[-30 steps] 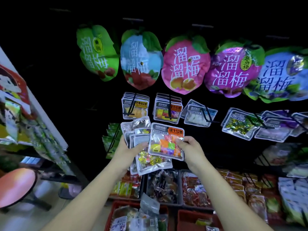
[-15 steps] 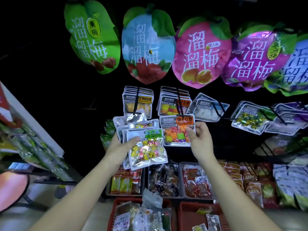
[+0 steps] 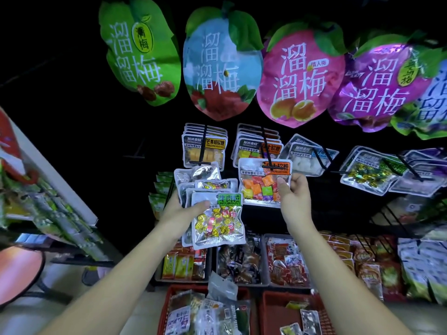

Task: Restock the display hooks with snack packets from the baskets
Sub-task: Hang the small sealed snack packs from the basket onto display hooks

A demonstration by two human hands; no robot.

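1. Since a second ago, our right hand [image 3: 292, 201] has lifted the sweets packet [image 3: 258, 187] up to the tip of the hook [image 3: 266, 151].
2. It pinches the packet's right edge.
3. Our left hand [image 3: 177, 212] grips a fan of packets [image 3: 217, 221] above the red baskets [image 3: 271, 298].

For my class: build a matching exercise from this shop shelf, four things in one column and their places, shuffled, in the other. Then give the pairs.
Column A
1 orange-label packet
2 green-label packet
3 red basket
4 pink plum bag

Column B
a hanging in the top row
b gripped by the right hand
c front of the stack in the left hand
d lowest in the picture

Pairs: 1-b, 2-c, 3-d, 4-a
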